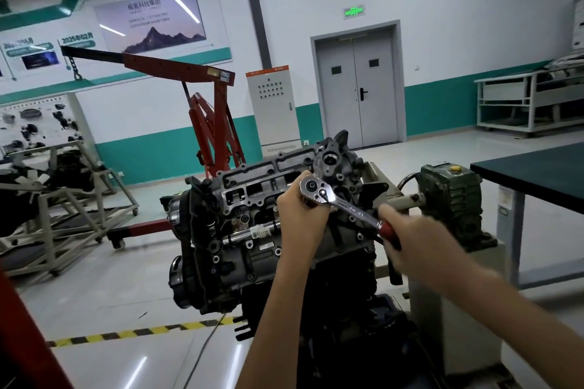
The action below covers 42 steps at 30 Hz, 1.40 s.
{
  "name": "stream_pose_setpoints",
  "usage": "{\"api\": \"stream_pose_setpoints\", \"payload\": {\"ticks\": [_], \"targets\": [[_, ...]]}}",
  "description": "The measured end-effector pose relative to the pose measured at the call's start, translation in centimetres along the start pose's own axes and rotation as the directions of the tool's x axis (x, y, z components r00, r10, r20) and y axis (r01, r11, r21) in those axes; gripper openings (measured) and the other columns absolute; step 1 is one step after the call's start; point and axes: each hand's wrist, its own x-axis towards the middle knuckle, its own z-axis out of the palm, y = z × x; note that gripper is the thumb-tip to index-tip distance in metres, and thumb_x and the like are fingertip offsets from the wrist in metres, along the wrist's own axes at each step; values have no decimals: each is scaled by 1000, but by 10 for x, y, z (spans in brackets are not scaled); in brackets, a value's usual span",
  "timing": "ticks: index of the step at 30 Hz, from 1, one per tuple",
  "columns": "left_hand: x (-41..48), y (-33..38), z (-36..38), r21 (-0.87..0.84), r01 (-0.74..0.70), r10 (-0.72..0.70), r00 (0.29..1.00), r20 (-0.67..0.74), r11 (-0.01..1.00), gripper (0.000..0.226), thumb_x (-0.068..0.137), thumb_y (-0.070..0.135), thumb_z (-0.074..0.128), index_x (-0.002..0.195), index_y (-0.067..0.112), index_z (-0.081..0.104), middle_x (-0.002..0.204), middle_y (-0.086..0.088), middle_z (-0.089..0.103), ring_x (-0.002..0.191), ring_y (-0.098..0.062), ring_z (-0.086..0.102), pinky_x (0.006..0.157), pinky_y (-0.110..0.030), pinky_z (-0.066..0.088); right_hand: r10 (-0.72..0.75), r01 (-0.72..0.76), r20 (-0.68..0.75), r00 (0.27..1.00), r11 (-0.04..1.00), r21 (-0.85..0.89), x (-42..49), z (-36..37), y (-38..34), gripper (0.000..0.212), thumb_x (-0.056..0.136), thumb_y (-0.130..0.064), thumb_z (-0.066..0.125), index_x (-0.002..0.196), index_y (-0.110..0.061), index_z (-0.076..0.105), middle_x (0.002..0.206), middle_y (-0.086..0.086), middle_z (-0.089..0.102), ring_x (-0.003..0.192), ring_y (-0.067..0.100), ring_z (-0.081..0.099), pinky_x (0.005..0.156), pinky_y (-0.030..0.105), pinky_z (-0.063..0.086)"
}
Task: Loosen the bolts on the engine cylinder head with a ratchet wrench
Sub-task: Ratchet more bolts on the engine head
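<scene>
Head view: an engine sits tilted on a stand, its cylinder head facing up with open recesses along the top; what lies inside them is too dark to tell. The ratchet wrench stands over the right end of the cylinder head. The left hand curls round the wrench just under its chrome head, hiding whatever it sits on, and the blurred right hand grips the red handle. A green gearbox is just right of the engine, beside a dark counter. Behind stand a red hoist, a grey cabinet with its door closed, and a rack carrying dark parts on top.
</scene>
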Motion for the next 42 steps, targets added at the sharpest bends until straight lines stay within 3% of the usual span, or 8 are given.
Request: {"api": "stream_pose_setpoints", "payload": {"ticks": [5, 8, 13, 19, 26, 29, 38, 42], "targets": [[-7, 7, 8, -24, 19, -20, 1000, -24, 1000, 22, 81, -14, 57, 71, 1, 44, 63, -2, 39, 56, -3, 31, 55, -18, 32, 267, -258, 43, 963, 859, 442, -40, 51, -79, 26, 77, -15, 58, 97, -22, 43, 60, -10, 52, 53, 6, 55, 48, 13, 42], [-1, 10, 7, -135, 125, -130, 991, -31, 983, 25, 85, -19, 49, 68, -1, 43, 62, -3, 30, 52, -1, 27, 51, -18, 30, 262, -258, 61, 963, 833, 489, -38, 55, -86, 25, 78, -14, 57, 95, -22, 41, 62, -8, 54, 54, 5, 54, 55, 21, 49], [2, 7, 5, 11, 100, -99, 995, -10, 995, 45, 76, -19, 49, 56, 20, 38, 53, 11, 39, 53, -5, 33, 52, -23, 31, 68, -74, 45, 997, 987, 146, -21, 13, -23, 25, 78, -12, 57, 101, -17, 48, 60, -3, 52, 52, 17, 54, 49, 19, 44], [3, 4, 3, -13, 61, -61, 998, 16, 998, 49, 77, -14, 60, 55, 24, 40, 49, 16, 44, 50, -1, 33, 51, -15, 29, -78, 67, -41, 996, 971, -229, 22, -27, 19, 21, 80, -15, 61, 97, -19, 48, 63, -4, 53, 54, 19, 55, 52, 32, 47], [-4, 0, 5, -6, -21, 21, 999, -32, 1000, 39, 79, -12, 58, 68, 22, 44, 58, 15, 45, 55, -1, 36, 55, -15, 33, 248, -212, -54, 967, 905, 370, -37, 47, -66, 27, 74, -9, 60, 94, -21, 44, 53, -15, 38, 52, 16, 50, 48, 12, 36], [-4, 2, 4, -29, 5, -7, 999, -37, 1000, 37, 82, -11, 58, 67, 19, 42, 60, 10, 39, 57, -2, 32, 56, -21, 33, 248, -224, 8, 969, 857, 464, -38, 56, -83, 24, 77, -12, 55, 94, -21, 40, 58, -10, 46, 56, 19, 52, 55, 29, 45], [4, 6, 0, -45, 40, -38, 999, 39, 998, 47, 77, -14, 59, 56, 23, 42, 48, 17, 45, 48, 1, 34, 50, -14, 29, -106, 96, -34, 994, 971, -219, 17, -27, 12, 22, 82, -16, 58, 99, -19, 46, 63, -2, 54, 53, 20, 53, 51, 31, 44], [4, 3, -2, -33, 36, -35, 998, 47, 999, 42, 78, -11, 61, 59, 22, 43, 50, 15, 45, 51, -1, 34, 52, -20, 31, -50, 49, -5, 999, 991, -125, 11, -17, 10, 21, 81, -10, 60, 98, -17, 49, 55, -12, 42, 45, 3, 45, 45, 13, 32]]}}
